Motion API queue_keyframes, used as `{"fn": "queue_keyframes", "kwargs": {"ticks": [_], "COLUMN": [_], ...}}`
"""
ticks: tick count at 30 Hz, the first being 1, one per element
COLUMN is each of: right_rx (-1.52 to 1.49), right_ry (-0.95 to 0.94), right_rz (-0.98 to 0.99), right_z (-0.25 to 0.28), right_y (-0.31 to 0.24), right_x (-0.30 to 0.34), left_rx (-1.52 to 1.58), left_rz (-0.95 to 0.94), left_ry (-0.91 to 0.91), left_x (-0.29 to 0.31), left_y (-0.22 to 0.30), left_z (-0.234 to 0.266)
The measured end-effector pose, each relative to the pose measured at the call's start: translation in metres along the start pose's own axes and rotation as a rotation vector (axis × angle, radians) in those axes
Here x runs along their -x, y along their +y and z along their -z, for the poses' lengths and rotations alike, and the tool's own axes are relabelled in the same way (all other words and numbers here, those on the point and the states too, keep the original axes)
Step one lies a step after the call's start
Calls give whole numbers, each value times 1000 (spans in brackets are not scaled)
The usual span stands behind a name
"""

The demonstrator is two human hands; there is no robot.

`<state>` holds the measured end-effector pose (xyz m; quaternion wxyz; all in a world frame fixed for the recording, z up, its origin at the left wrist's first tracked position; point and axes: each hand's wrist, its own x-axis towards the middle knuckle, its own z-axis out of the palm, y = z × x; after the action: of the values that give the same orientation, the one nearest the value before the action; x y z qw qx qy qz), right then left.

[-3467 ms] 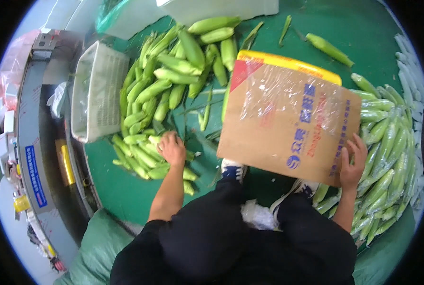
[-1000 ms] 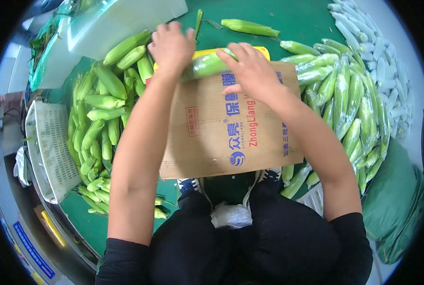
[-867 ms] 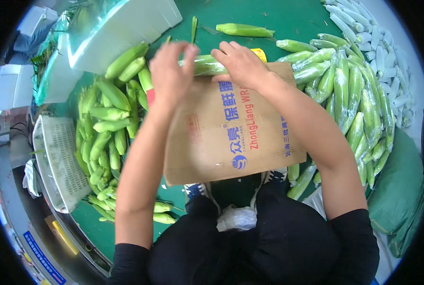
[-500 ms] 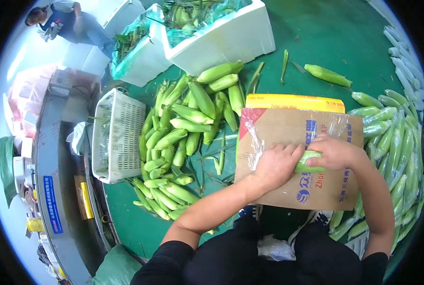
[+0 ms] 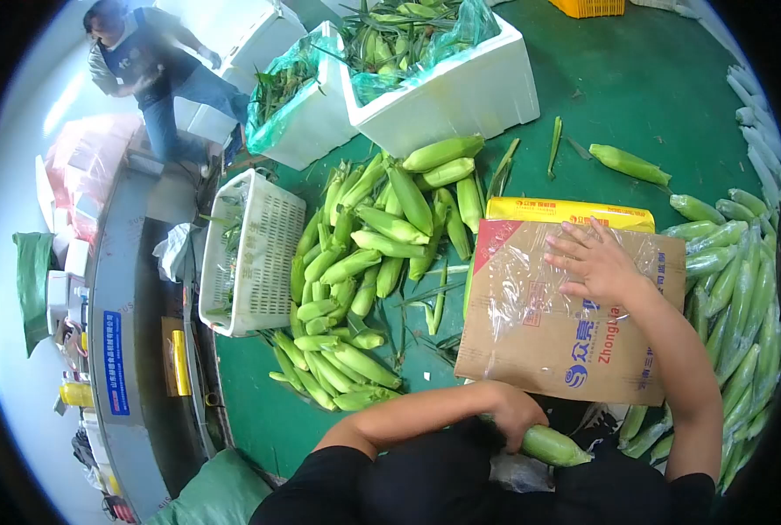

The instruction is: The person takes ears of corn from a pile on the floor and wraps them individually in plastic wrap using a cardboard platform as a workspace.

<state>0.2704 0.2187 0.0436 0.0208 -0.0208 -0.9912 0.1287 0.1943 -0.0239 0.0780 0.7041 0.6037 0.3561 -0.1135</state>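
Note:
My left hand (image 5: 515,413) is closed around one end of a green-husked ear of corn (image 5: 555,448), held low over my lap at the near edge of the cardboard. Fingers spread, my right hand (image 5: 602,262) lies on clear plastic film (image 5: 517,271) that covers the upper part of a flat brown cardboard sheet (image 5: 496,350). Along the far edge of the cardboard is a long yellow box or roll (image 5: 531,208), partly covered by the sheet.
Loose corn (image 5: 347,262) is heaped to the left beside a white plastic basket (image 5: 263,254). Film-wrapped corn (image 5: 741,306) lies piled at right. White foam boxes (image 5: 460,96) of corn stand at the back. A person (image 5: 158,70) is far left, near a metal machine (image 5: 137,289).
The ear of corn has moved from the cardboard to my lap in my left hand. My right hand has let go and moved to the far side of the sheet, opening flat.

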Motion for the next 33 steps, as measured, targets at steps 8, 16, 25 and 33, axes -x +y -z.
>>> {"fn": "queue_keyframes", "kwargs": {"ticks": [8, 16, 25, 33], "right_rx": [-2077, -1859, -1124, -1560], "right_ry": [-54, 243, 274, 90], "right_rz": [-243, -347, -197, -552], "right_z": [-19, -62, 7, 7], "right_y": [-110, -131, -140, -116], "right_x": [98, 106, 84, 128], "left_rx": [319, 547, 876, 915], "left_rz": [-743, -1175, -609, -473], "left_ry": [440, 1205, 1667, 1527], "left_x": [36, 49, 58, 12], "left_y": [-19, 9, 29, -27], "left_z": [0, 12, 34, 16]}}
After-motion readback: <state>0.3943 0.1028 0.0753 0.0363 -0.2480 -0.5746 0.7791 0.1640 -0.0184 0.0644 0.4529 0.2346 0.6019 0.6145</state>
